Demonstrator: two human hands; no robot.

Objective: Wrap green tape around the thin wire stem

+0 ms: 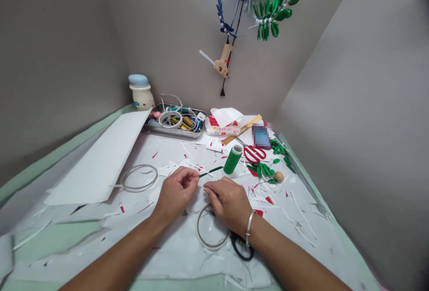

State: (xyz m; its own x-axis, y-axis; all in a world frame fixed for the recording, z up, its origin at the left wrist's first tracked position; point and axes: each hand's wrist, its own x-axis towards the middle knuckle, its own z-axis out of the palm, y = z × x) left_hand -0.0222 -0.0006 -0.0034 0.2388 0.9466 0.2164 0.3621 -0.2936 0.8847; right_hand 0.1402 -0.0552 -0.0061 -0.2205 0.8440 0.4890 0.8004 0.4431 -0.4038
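My left hand (179, 192) pinches one end of a thin dark green strip (211, 171), which points right toward a green thread spool (232, 160). Close beside it, my right hand (229, 204) has its fingers pressed together; whatever they hold is too small to make out. Upright on the table, the spool stands just beyond my right hand. Below that hand lies a pale ring-shaped band (198, 233), partly covered by it. Black scissor-like handles (243, 250) show under my right wrist. Green leaf sprigs (263, 170) lie to the right, near a small wooden ball (279, 176).
Paper scraps litter the white-covered table (154, 255). A white board (100, 161) and coiled tubing (139, 178) lie left. Behind are a metal tray (181, 133) of supplies, a tissue pack (223, 128), red-handled scissors (254, 153) and a phone (261, 137). A glue gun (224, 61) hangs on the wall.
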